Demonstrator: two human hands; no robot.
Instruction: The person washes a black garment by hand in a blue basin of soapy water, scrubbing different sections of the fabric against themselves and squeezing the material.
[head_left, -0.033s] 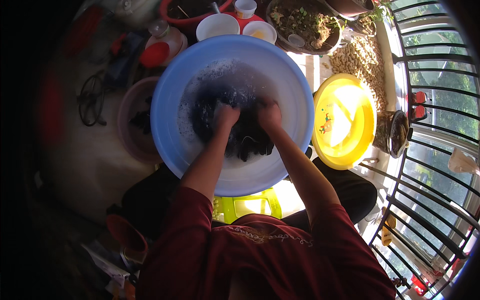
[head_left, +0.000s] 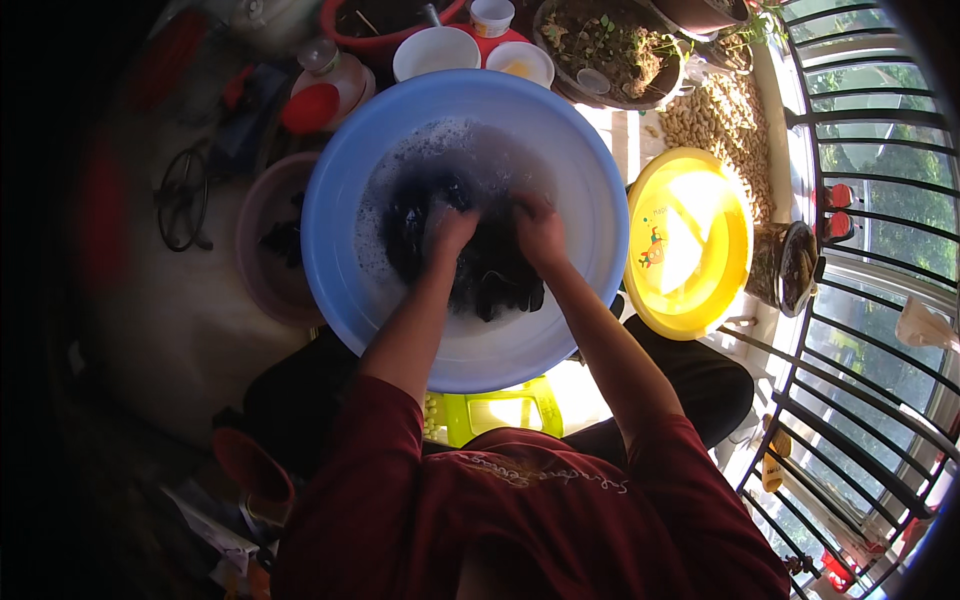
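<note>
A large blue basin stands before me, with greyish soapy water and white foam in it. Dark wet cloth is bunched in the middle of the water. My left hand is closed on the cloth, its fingertips sunk in the dark folds. Just to its right, my right hand pinches the same cloth with bent fingers. Water and fabric hide parts of both hands, and I cannot make out what kind of garment it is.
A yellow basin stands on the right, near black window bars. Left of the blue basin is a pinkish basin with dark cloth. White bowls, planters and spread peanuts lie beyond. A green stool is below.
My right hand has shifted slightly toward me and its fingers show more clearly. The cloth beneath has moved a little; the basin stays in place.
</note>
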